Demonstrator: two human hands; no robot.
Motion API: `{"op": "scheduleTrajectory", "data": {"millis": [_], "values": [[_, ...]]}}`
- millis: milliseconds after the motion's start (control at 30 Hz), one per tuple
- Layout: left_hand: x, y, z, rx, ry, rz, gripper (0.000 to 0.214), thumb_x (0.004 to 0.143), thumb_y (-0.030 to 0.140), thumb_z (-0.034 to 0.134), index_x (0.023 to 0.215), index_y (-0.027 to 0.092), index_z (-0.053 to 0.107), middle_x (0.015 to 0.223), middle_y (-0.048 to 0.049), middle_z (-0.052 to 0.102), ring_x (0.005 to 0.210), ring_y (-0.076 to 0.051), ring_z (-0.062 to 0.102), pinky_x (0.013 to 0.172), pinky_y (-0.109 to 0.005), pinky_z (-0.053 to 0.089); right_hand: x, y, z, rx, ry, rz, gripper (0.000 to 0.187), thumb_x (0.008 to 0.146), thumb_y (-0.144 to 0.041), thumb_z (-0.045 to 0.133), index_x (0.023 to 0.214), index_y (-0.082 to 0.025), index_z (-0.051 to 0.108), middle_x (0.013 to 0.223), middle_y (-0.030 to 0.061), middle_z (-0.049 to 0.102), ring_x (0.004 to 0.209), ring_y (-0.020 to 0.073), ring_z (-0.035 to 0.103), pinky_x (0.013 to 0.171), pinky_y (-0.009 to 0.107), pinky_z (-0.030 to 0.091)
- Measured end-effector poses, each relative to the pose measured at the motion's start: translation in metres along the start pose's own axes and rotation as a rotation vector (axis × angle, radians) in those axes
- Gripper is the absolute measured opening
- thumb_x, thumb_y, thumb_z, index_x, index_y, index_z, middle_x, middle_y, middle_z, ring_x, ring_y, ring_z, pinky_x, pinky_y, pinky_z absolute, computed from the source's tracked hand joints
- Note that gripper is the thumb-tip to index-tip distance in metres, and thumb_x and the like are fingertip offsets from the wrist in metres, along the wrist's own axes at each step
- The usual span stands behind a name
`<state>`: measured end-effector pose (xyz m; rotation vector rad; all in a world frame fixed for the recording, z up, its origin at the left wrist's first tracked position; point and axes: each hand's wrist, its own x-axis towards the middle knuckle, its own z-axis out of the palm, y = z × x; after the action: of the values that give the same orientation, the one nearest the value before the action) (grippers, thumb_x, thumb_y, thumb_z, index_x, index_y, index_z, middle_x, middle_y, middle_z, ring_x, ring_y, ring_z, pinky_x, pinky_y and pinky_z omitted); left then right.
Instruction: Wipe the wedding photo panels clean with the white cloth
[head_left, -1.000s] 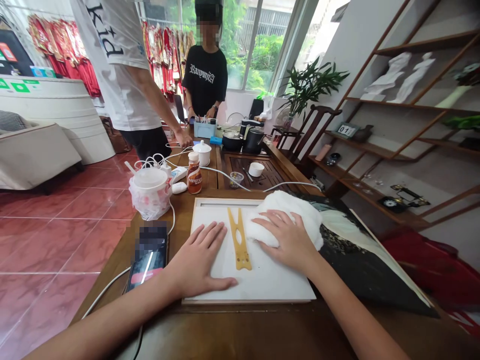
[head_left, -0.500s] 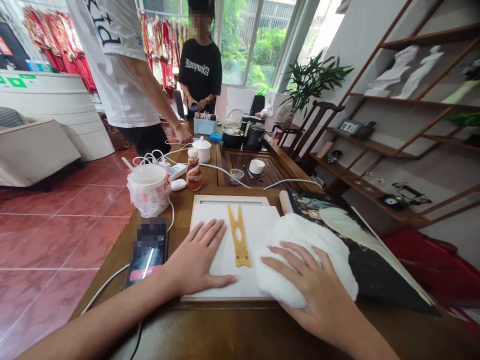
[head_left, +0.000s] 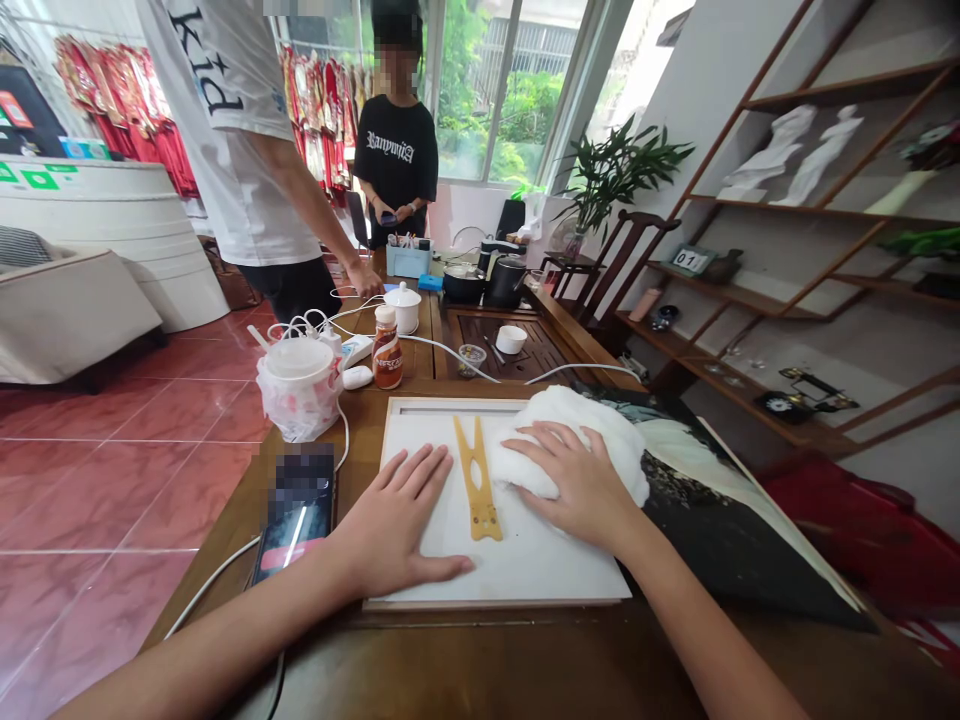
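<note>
On the white framed board (head_left: 540,570), the left hand (head_left: 401,520) lies flat with fingers spread, holding nothing. The right hand (head_left: 574,475), also spread, presses down on a wad of white cotton (head_left: 592,430) at the board's upper right. A yellow forked wooden piece (head_left: 474,480) lies uncovered mid-board, just beside the wad, with nothing yet over it.

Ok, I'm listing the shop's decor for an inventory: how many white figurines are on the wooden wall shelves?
2: one white figurine and a second white figurine stand side by side on the same brown wooden wall shelf, at the right. Others may be hidden beyond the frame's edge.
</note>
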<state>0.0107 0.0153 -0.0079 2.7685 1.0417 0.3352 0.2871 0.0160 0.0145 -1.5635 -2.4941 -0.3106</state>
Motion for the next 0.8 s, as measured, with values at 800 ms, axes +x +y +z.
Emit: {"op": "scheduleTrajectory", "data": {"millis": [800], "values": [[0.0,-0.001,0.001,-0.011,0.014,0.01,0.1,0.08,0.08,0.036,0.152,0.015,0.01,0.157,-0.0104,0.015,0.144,-0.031,0.012,0.117,-0.047,0.013,-0.036,-0.014,-0.015,0.018,-0.103,-0.055,0.049,0.086,-0.05,0.049,0.132,-0.036,0.046,0.138,0.0017,0.05,0.125,0.0316,0.04,0.095,0.056,0.024]]}}
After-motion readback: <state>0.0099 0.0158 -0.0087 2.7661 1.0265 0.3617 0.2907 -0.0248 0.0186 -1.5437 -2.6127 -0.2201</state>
